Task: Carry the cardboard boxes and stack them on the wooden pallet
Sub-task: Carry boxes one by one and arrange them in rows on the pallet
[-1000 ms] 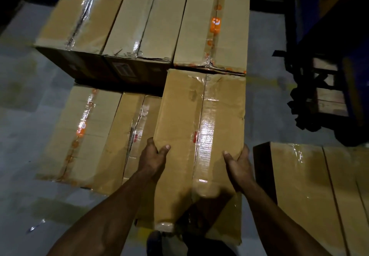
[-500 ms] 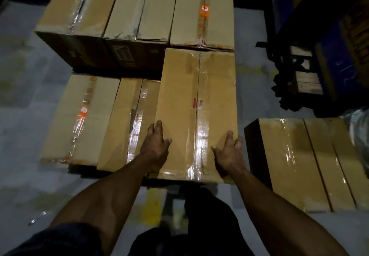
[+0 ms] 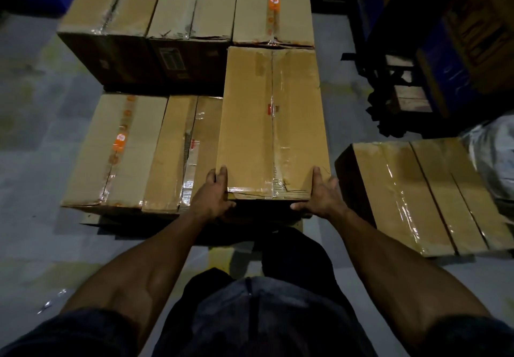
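The box (image 3: 274, 123) is long and brown, with shiny tape down its top. It lies at 12 o'clock. The left hand (image 3: 212, 195) and right hand (image 3: 319, 192) grip its near corners.

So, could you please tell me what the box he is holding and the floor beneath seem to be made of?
The held box looks like brown matte cardboard, creased at its near end, with glossy clear tape down the centre seam that catches the light; left hand and right hand grip its near corners. The floor appears to be grey concrete, dull and stained, though the dim light leaves that open.
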`<state>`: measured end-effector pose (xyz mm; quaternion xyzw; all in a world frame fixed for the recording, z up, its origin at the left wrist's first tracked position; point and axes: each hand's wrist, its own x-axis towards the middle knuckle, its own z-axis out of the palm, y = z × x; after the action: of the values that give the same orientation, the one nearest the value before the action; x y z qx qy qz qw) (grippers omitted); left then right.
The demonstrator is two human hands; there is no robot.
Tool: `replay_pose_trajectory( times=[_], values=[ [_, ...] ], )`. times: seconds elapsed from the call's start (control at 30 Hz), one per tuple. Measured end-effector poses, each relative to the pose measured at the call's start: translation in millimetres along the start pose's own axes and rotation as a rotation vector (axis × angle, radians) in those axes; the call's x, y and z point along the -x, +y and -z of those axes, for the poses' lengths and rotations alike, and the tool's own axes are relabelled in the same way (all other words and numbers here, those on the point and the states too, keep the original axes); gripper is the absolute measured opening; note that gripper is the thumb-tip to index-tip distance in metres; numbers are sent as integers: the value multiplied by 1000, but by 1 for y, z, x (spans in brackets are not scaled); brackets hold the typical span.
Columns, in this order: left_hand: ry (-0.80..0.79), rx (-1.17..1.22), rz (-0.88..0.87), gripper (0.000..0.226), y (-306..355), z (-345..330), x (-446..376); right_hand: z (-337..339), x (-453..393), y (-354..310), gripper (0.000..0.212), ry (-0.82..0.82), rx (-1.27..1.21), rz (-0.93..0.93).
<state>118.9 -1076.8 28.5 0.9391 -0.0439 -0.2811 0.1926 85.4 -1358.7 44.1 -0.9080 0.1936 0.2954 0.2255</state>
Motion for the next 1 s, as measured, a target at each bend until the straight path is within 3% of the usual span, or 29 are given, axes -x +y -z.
replay_pose_trajectory(
  times=[0.17,0.5,1.0],
  values=[
    [70,11,-13,105,-1,-3,0,-9,5,-2,123,112,-10,-16],
    [109,27,-45,98,-7,10,4,-19,8,-9,112,122,-95,-15],
    [135,70,12,94,-9,12,5,-22,11,-23,109,145,-73,-46]
  ],
)
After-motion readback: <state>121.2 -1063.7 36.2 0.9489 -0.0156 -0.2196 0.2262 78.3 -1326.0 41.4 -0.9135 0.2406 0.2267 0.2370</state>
